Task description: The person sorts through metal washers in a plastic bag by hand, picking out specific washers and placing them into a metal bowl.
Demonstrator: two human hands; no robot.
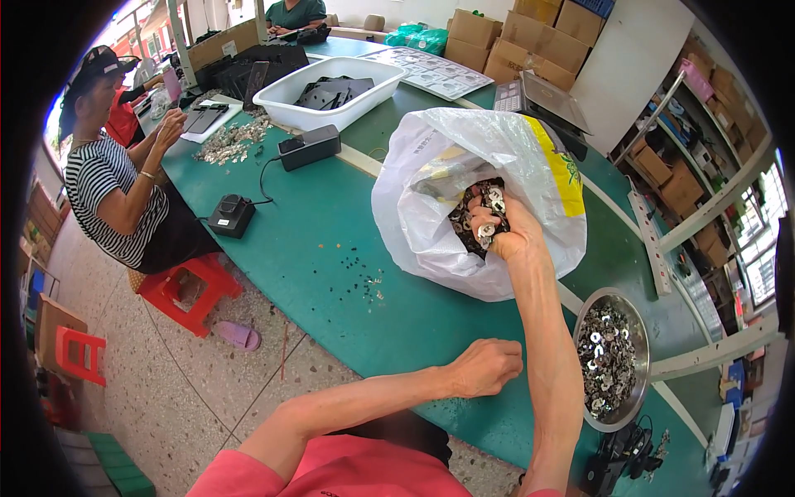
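Note:
My right hand reaches into a large white woven plastic bag with a yellow stripe, standing open on the green table. Its fingers are curled round some small metal parts, dark with silvery round pieces. More of these lie deeper in the bag, partly hidden by the hand and the folds. My left hand rests on the table near the front edge, curled into a fist, palm hidden. To the right of my right forearm, a steel bowl holds a heap of similar small metal parts.
Tiny dark bits are scattered left of the bag. A black power adapter and a small black device lie beyond. A white tub with black sheets stands behind. At left, a person sits on a red stool.

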